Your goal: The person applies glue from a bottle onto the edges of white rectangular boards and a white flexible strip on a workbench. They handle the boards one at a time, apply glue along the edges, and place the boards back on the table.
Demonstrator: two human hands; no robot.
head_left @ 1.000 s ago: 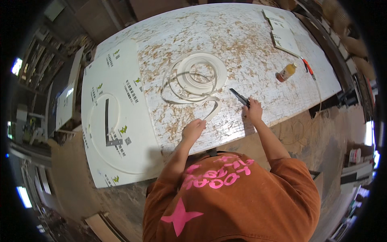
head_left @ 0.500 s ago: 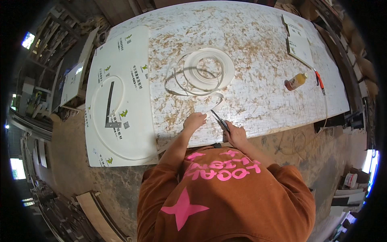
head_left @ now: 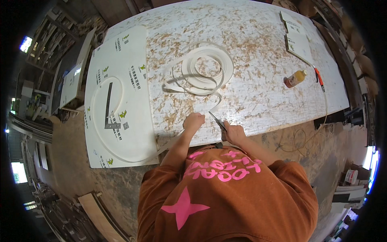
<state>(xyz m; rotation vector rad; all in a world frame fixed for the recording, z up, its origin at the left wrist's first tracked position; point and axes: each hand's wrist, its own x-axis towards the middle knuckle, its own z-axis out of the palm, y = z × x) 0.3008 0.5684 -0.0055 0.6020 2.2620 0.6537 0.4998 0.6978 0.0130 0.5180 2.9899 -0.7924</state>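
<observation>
My right hand (head_left: 235, 134) is closed round a pair of dark scissors (head_left: 218, 121), their blades pointing up and left. Just beyond the tips lies the free end of a white edging strip (head_left: 216, 106), which leads back to a loose coil (head_left: 224, 70) on the table. My left hand (head_left: 194, 121) is closed, left of the scissors and apart from the coil's end. Below it a length of white strip (head_left: 169, 144) runs under my forearm and curves over the printed board at left. What its fingers pinch is mostly hidden; the strip seems to lead into them.
A white printed board (head_left: 133, 52) with a black try square (head_left: 108, 107) covers the table's left side. At right are an orange bottle (head_left: 295, 79), an air blow gun (head_left: 319, 76) with its hose, and white panels (head_left: 298, 47). Wood shavings litter the white tabletop (head_left: 258, 101).
The coil's outer loops have shifted, and its free end has drawn slightly left. My left hand has moved a little left, widening the gap to the scissors. The scissors have shifted slightly left too.
</observation>
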